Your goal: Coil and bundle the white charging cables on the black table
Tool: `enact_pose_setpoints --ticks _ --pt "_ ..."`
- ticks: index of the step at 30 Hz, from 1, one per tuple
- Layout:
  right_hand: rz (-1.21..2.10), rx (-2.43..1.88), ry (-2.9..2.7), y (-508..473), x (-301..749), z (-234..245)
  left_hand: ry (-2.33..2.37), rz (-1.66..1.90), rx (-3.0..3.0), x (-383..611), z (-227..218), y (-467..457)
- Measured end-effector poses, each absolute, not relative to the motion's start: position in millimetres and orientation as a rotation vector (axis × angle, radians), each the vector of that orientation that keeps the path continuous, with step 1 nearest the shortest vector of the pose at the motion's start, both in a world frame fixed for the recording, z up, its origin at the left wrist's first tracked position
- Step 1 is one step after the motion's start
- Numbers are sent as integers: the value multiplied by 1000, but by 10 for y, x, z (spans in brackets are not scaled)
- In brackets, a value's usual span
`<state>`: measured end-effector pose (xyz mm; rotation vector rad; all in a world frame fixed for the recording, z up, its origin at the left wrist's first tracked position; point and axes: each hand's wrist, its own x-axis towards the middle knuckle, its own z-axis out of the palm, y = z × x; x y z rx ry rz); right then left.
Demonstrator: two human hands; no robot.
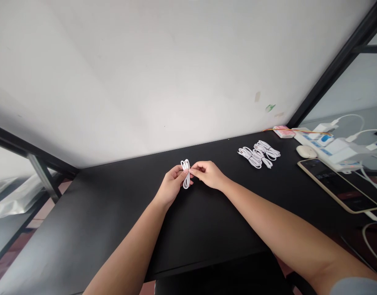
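A white cable (186,183), folded into a narrow looped bundle, is held upright over the black table. My left hand (172,183) grips it around the middle, thumb on the near side. On the other side my right hand (207,173) pinches at the bundle's middle with thumb and forefinger. Whether those right fingertips hold a tie or a cable end is too small to make out. Farther right on the table lie several more bundled white cables (253,156), close together and partly overlapping.
A phone (339,184) with a charging cable plugged in lies at the right. Behind it are a white rounded case (306,151), a power strip (317,146) with chargers, and a pink-and-white box (283,131). A white wall (164,82) rises behind the black table (114,205).
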<state>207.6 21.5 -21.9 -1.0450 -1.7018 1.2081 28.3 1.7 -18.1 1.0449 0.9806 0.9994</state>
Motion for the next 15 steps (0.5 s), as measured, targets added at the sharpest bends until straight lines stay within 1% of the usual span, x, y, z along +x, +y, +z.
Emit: enact_pose_setpoints --ticks 9,15 --pt "1308 -1037 -1723 241 2088 -240 982 995 1095 265 -224 19" --pt "1246 -1103 -1780 221 2090 -246 1005 1026 1127 273 -206 2"
